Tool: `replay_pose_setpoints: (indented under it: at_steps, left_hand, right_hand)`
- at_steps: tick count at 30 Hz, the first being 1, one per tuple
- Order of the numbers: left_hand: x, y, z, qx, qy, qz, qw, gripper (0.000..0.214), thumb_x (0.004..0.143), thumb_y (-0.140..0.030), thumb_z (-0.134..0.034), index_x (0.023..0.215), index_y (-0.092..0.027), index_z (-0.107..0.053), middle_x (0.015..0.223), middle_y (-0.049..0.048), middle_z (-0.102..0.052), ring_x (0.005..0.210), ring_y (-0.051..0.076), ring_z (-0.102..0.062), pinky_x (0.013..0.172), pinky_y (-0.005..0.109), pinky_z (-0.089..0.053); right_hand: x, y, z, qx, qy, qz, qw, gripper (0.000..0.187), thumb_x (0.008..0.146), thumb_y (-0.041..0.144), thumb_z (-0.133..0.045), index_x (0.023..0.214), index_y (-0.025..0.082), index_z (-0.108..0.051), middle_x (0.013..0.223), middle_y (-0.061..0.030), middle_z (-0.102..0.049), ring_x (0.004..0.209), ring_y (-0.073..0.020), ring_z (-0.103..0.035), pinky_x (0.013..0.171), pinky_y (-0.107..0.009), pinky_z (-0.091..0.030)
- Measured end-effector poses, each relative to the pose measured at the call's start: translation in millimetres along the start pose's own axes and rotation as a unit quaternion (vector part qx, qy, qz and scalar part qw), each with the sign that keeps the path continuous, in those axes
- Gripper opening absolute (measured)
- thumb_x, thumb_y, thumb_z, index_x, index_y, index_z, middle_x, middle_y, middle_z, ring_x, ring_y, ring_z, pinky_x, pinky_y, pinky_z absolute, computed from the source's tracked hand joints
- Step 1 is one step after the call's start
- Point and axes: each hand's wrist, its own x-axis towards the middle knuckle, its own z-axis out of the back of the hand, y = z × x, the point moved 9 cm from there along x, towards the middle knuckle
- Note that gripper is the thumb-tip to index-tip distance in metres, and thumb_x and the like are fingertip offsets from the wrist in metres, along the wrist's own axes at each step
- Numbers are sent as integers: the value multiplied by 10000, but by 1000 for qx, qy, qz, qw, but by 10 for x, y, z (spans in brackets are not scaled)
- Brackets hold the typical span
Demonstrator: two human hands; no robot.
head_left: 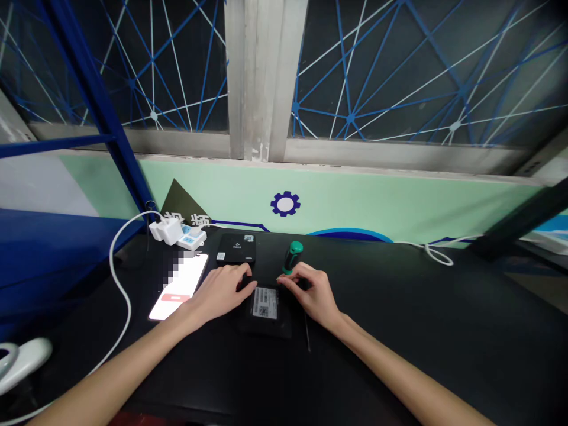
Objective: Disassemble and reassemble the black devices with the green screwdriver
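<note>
The smooth black tabletop (399, 331) has a matt finish with a soft sheen. The dark rectangular device (268, 329) looks like matt plastic, its white printed label (265, 303) like smooth paper; the flat black square box (236, 249) also looks like plastic. The green-and-black screwdriver handle (293, 256) is slightly glossy plastic, the thin dark rod (307, 337) metal. The bright phone screen (186, 281) looks like smooth glass. The white charger block (167, 231) is smooth plastic, and the grey window frame (255, 77) looks like dull, scuffed metal.
</note>
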Motion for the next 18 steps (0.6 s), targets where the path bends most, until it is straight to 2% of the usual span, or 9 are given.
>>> replay_pose_setpoints:
  at_steps: [5,12,18]
  left_hand:
    - [5,19,-3,-15,14,4,1000,237,947,-453,-493,993,-249,-604,719,-16,-650,664,189,-635,552,274,-338]
    - [-15,6,8,-11,7,0,1000,205,953,-430,-501,975,-244,-585,705,-19,-636,654,192,-622,553,266,-317]
    - [-4,13,-4,-19,13,-4,1000,218,955,-442,-495,982,-244,-581,715,-23,-635,645,186,-616,543,264,-315]
  right_hand:
    - [12,12,-8,2,3,-8,1000,270,901,419,-682,733,208,-697,704,-37,-698,638,-178,-615,590,-291,-489]
    - [18,92,-11,21,26,-3,999,207,959,328,-604,877,214,-755,857,-72,-766,763,-208,-673,685,-325,-522]
    - [30,80,13,31,21,-5,999,203,938,321,-637,811,208,-748,809,-65,-762,731,-203,-678,654,-313,-521]
